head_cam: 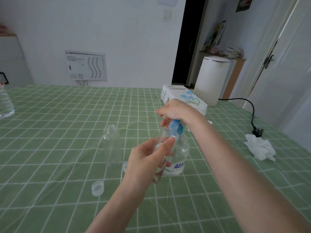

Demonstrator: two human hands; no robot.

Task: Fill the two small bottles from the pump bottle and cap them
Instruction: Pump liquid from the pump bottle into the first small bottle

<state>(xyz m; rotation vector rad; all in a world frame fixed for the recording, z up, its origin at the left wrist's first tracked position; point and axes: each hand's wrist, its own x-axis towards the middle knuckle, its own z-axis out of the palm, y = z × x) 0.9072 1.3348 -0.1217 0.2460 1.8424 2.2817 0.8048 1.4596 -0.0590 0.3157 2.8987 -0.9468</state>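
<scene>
My left hand (pixel 148 158) grips a small clear bottle (pixel 165 140), tilted with its mouth up against the blue spout of the pump bottle (pixel 180 148). My right hand (pixel 176 111) rests on top of the blue pump head (pixel 175 127), fingers bent over it. The pump bottle is clear with a blue-lettered label and stands on the green checked tablecloth (pixel 67 125). A second small clear bottle (pixel 112 145) stands upright and uncapped to the left. One translucent cap (pixel 98 187) lies in front of it; another cap (pixel 124 166) peeks out behind my left hand.
A tissue paper box (pixel 183 96) lies behind my right hand. A crumpled white tissue (pixel 260 148) and a black plug with cord (pixel 257 132) sit at the right. A large clear water bottle (pixel 5 105) stands at the left edge. A white bin (pixel 212 79) stands beyond the table.
</scene>
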